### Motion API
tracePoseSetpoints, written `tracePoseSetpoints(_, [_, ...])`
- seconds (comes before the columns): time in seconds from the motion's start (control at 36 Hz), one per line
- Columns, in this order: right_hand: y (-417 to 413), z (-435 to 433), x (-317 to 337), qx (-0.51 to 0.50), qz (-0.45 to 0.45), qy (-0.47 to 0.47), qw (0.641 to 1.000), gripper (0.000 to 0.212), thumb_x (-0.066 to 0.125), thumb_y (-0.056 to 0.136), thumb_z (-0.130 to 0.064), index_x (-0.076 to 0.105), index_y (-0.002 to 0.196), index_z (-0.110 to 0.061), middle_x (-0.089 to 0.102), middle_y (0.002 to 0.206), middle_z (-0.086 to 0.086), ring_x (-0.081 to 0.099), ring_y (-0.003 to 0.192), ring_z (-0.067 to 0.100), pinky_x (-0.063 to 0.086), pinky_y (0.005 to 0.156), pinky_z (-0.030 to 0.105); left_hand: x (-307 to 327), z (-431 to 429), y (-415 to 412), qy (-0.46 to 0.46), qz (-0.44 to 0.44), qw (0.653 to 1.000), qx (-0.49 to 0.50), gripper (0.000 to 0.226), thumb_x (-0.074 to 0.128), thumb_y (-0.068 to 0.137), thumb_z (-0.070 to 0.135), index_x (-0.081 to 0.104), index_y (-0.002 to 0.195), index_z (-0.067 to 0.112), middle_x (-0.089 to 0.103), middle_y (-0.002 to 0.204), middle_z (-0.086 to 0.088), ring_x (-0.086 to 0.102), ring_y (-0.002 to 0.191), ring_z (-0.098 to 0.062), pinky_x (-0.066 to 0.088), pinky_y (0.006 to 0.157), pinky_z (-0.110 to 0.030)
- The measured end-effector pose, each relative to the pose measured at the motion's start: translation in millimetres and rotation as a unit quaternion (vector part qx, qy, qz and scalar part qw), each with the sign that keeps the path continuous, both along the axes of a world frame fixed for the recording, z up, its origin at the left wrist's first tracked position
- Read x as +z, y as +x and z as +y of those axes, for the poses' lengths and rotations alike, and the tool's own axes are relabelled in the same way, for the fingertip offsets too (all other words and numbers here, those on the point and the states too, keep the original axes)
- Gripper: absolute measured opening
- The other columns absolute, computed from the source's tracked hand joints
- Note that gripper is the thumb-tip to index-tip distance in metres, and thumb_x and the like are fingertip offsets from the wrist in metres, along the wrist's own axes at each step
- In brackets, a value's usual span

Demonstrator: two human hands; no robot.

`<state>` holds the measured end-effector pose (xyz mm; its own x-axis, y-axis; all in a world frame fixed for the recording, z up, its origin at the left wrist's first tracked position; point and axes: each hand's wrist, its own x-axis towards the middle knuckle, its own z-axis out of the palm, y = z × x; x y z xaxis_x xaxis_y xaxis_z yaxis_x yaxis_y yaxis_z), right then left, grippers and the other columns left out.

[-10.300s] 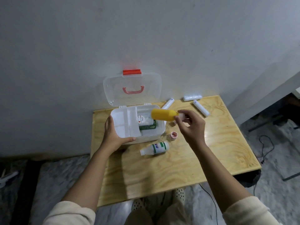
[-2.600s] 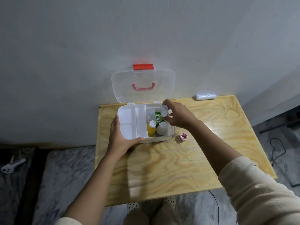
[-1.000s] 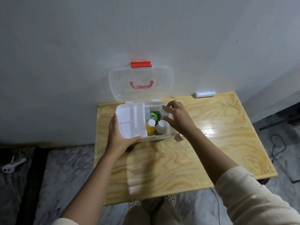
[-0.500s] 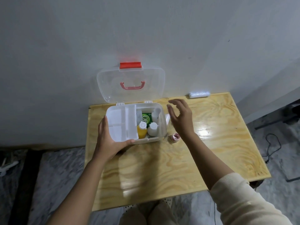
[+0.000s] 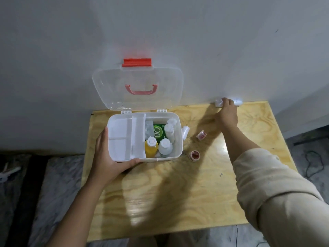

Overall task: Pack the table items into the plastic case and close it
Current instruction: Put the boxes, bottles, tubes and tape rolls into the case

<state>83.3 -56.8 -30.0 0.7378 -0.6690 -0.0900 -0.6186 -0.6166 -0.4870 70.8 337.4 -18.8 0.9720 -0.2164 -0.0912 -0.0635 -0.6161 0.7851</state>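
The white plastic case point(image 5: 178, 120) stands open on the wooden table point(image 5: 187, 193), its clear lid point(image 5: 114, 90) with red latch leaning on the wall. Inside stand a yellow bottle point(image 5: 151, 147), white bottles point(image 5: 165, 146) and a green box point(image 5: 159, 131); a white divided tray point(image 5: 124, 138) covers the left half. My left hand point(image 5: 106, 163) grips the case's front left corner. My right hand point(image 5: 227, 113) reaches to the back edge and closes on a white roll point(image 5: 218, 102) by the wall. A white roll point(image 5: 185, 131) leans outside the case's right wall.
Two small reddish tape rolls lie right of the case, one point(image 5: 201, 135) on edge and one point(image 5: 194, 155) flat near the front corner. The grey wall rises right behind the table. Cables point(image 5: 313, 163) lie on the floor at the right.
My right hand left the case and stretched to the far right back edge, closing on the white roll there. The left hand kept its hold on the case.
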Motion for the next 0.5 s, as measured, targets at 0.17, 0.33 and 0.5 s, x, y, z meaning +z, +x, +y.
tracePoseSetpoints(0.17, [-1,-12,-4,0.014,0.059,-0.105,0.993,0.036,0.038,0.084,0.004,0.050,0.117,-0.002,0.043,0.125,0.020,0.039,0.115,0.038,0.041,0.083,0.045,2,-3,-5,0.003,-0.013,1.000,0.007,0.132,0.083,0.039,0.070,0.025,0.148,0.023,0.037,0.147,0.000,0.037,0.137,-0.019,0.039,0.108,-0.049])
tracePoseSetpoints(0.33, [-9,-16,-4,0.051,0.077,-0.152,0.984,0.026,0.043,0.086,0.000,0.056,0.109,-0.001,0.045,0.121,0.020,0.041,0.110,0.037,0.040,0.085,0.045,6,-3,-6,0.007,-0.017,1.000,-0.001,0.130,0.082,0.039,0.071,0.028,0.147,0.023,0.038,0.145,-0.003,0.037,0.135,-0.022,0.040,0.107,-0.050])
tracePoseSetpoints(0.5, [-16,8,-3,0.117,0.051,-0.110,0.986,0.026,0.048,0.085,-0.004,0.060,0.108,-0.004,0.057,0.109,0.019,0.050,0.102,0.039,0.041,0.080,0.044,14,-8,-13,-0.007,-0.024,1.000,0.006,0.131,0.076,0.038,0.070,0.020,0.150,0.030,0.026,0.148,0.012,0.026,0.134,-0.003,0.029,0.108,-0.030])
